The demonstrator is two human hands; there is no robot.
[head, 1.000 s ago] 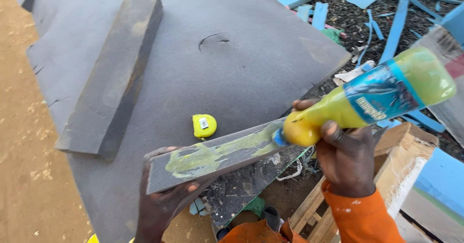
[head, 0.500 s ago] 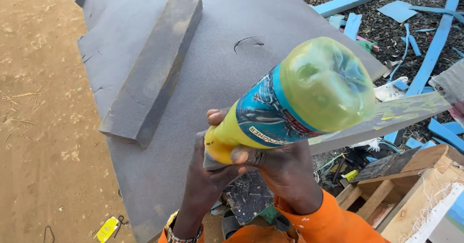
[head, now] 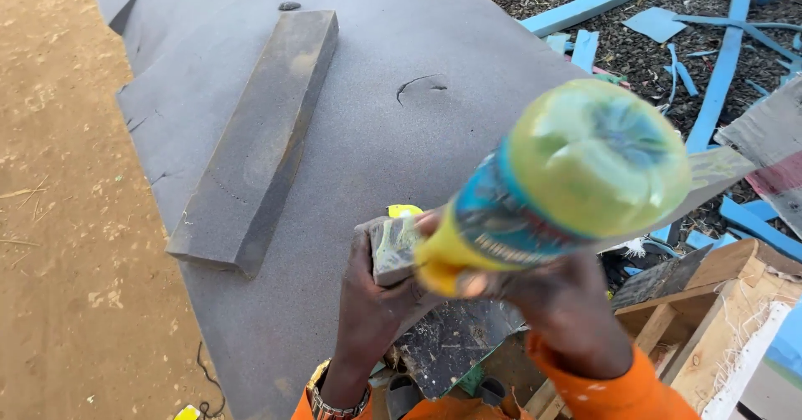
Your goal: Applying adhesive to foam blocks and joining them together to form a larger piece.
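Near the lower centre of the head view, the right hand [head: 561,303] grips a yellow plastic bottle [head: 568,178] with a blue label, fingers wrapped around its narrow neck end. The bottle is tipped so that its wide, translucent base points up toward the camera and its neck points down to the left. Its nozzle meets the end of a narrow grey foam strip [head: 396,244], which carries a smear of yellow-green glue on its upper face. The left hand [head: 372,307] holds this strip from below, fingers curled beneath it and the thumb seemingly against its near edge, though the bottle hides part of the grip. A metal wristwatch [head: 338,403] sits on the left wrist, and an orange sleeve [head: 610,386] covers the right forearm. The strip appears to run on behind the bottle toward the right, but blur makes this uncertain.

Beyond the hands lies a large grey foam sheet [head: 401,144], with a thick grey foam block [head: 263,136] resting on it at upper left. A yellow tape measure [head: 404,211] shows just above the strip. Blue foam offcuts [head: 718,61] lie scattered on dark ground at upper right, and a wooden crate [head: 718,303] stands at lower right. Sandy soil [head: 58,219] borders the sheet on the left.
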